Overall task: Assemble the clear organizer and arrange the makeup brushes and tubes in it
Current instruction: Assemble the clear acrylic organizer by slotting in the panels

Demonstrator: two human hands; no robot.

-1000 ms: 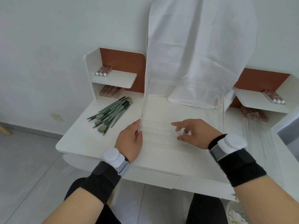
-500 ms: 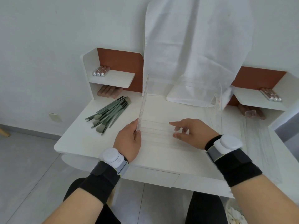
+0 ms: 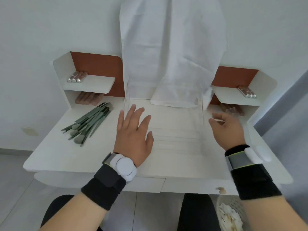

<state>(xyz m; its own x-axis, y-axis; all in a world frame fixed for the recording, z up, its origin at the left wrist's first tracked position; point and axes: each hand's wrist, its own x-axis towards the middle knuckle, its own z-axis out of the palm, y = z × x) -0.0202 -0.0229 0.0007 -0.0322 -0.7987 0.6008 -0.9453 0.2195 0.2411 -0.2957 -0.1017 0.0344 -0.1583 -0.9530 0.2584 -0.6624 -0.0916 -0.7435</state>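
My left hand (image 3: 133,134) is spread flat, fingers straight and fanned, palm down over the left end of the clear organizer (image 3: 166,130) on the desk (image 3: 50,155). It holds nothing; whether the palm actually presses the clear base or floats just above it I cannot tell. The upright clear panel (image 3: 127,92) on the organizer's left side stands just past my fingertips, apart from them as far as I can see.

My right hand (image 3: 226,129) is at the organizer's right end, fingers loosely curled, thumb pointing inward. The right clear wall (image 3: 202,114) rises just to the left of my thumb. I cannot tell if my fingers have hold of anything clear; nothing plainly sits in that hand.

The organizer's base lies between my two hands, its faint ridges running across the desk's middle. The green brushes (image 3: 88,122) lie in a heap to the left of my left hand, well apart from it. Tubes (image 3: 77,77) with silver caps rest on the left shelf, more tubes (image 3: 247,91) on the right shelf. A white cloth (image 3: 171,55) hangs down the wall behind the organizer, its lower edge resting on the desk.
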